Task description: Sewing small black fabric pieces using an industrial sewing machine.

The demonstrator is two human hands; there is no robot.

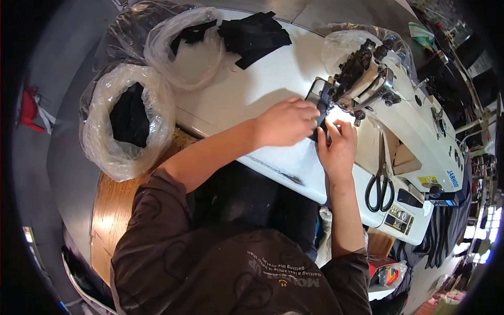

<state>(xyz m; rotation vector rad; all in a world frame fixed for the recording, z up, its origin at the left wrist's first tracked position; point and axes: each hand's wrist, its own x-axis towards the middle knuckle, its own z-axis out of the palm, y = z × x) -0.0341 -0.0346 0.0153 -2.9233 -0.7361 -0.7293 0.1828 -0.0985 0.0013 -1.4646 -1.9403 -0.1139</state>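
Scissors (382, 170) on right of white tabletop (247, 86), handles toward near side, blades pointing far. Recessed tray (399, 219) of small parts just nearer, to right. Clear bag (97, 123) on left, mouth open; second clear bag (157, 50) just beyond. Red object (31, 110) far left. Wood panel (105, 220) near left. Red box (375, 264) near right. Crumpled green-and-white item (421, 35) far right.

Has a grey floor (35, 184) along the left rim and a paler stretch (422, 274) at the lower right. Includes a white tabletop (249, 86) with a rounded corner and a scuffed front edge, plus a brown wooden surface (104, 231) near its left end, catching a bright reflection. Shows glaring window panes (494, 218) far right. Concentrates a bright patch of light (341, 116) toward the tabletop's right half.
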